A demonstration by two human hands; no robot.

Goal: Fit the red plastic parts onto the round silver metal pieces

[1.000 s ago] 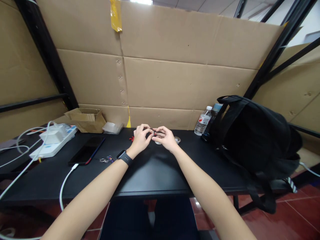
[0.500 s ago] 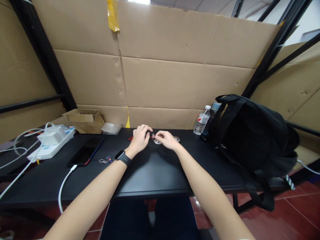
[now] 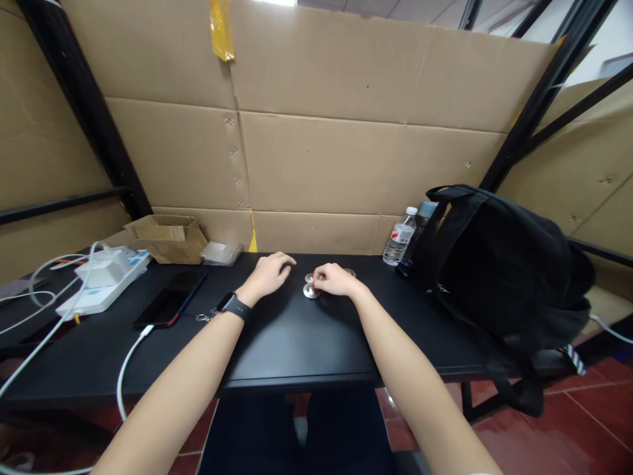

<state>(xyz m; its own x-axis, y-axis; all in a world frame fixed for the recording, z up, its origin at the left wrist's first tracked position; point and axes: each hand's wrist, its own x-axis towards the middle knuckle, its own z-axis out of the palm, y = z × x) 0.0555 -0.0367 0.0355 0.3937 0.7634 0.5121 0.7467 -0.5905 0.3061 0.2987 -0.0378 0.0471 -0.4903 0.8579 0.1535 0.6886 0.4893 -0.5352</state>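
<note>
Your hands have come apart. Your left hand (image 3: 270, 274) now lies curled on the black table (image 3: 297, 343), and I cannot tell what it holds. Your right hand (image 3: 336, 282) pinches a small red piece over the shiny round disc (image 3: 311, 292), middle of the frame.

Black backpack (image 3: 509, 264), water bottle (image 3: 399, 237), phone (image 3: 171, 298), cardboard box (image 3: 168, 237).

- Bright, even light from a ceiling lamp (image 3: 275, 2) at the top edge; soft shadows only
- Faint sheen on the black table (image 3: 306, 343)
- Wide-angle bending at the edges; the small parts by the hands are too tiny to resolve
</note>
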